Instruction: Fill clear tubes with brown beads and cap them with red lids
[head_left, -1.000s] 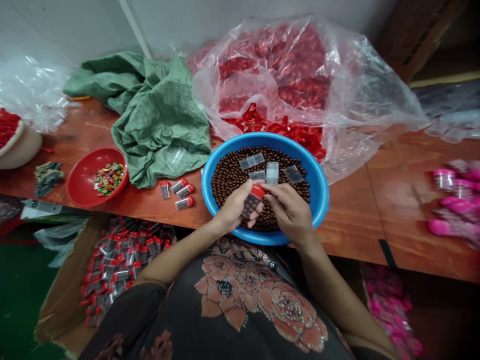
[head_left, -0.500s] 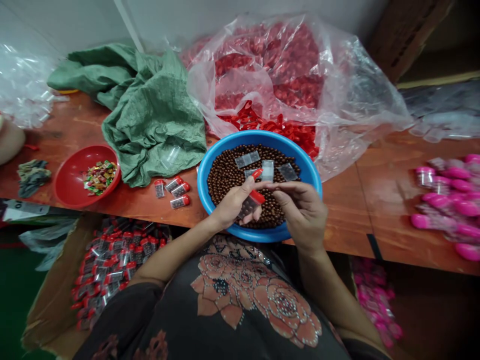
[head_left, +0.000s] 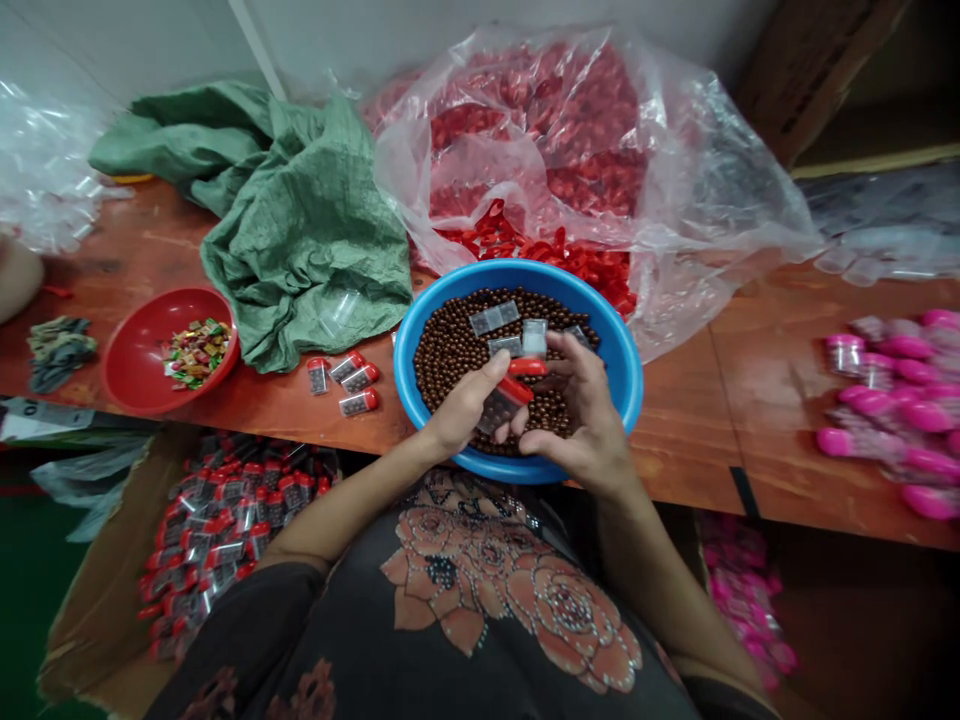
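The left hand [head_left: 463,408] grips a bead-filled container [head_left: 495,410] above the blue basin [head_left: 405,365]; the right hand [head_left: 594,425] is spread beside the red lid [head_left: 528,367], though contact there is unclear. Lid handling seems the step in hand; the next move calls for steady alignment.

A bare stretch of the desk [head_left: 679,420] was left between the blue basin [head_left: 525,470] and the pink-capped containers [head_left: 874,402], through which a hand could be passed. Behind the basin, the way was blocked by the bulky plastic bag [head_left: 540,130]; at the back left, it was closed off by the crumpled green cloth [head_left: 300,240]. The passage on the left was narrowed by small red-capped containers [head_left: 361,378]. Over the basin, space was taken up by left fingers [head_left: 487,378] and right fingers [head_left: 581,362].
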